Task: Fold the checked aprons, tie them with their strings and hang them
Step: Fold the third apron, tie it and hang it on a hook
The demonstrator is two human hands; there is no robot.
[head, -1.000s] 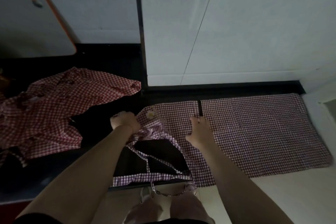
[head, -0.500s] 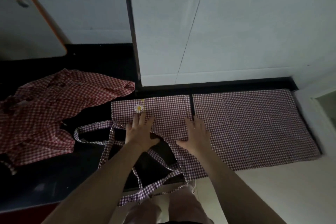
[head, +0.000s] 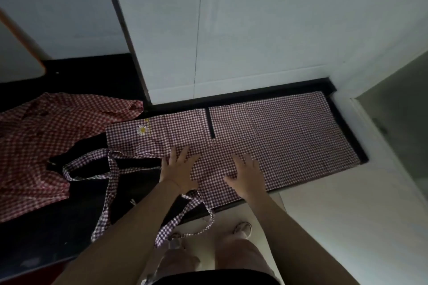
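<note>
While both hands press flat with fingers spread, left hand (head: 179, 170) and right hand (head: 246, 172), the apron (head: 278, 143) lies lengthwise left to right beneath them, its strings (head: 108, 176) trailing left.

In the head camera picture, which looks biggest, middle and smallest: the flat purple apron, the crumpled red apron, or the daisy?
1. Flat purple apron, spread out on the counter.
2. Crumpled red apron; it is bunched and cut off by the picture's edge, so its real size is unsure.
3. Daisy, by far the smallest.

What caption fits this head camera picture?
Both hands, left and right, press flat on a checked apron spread over a dark counter.
</note>
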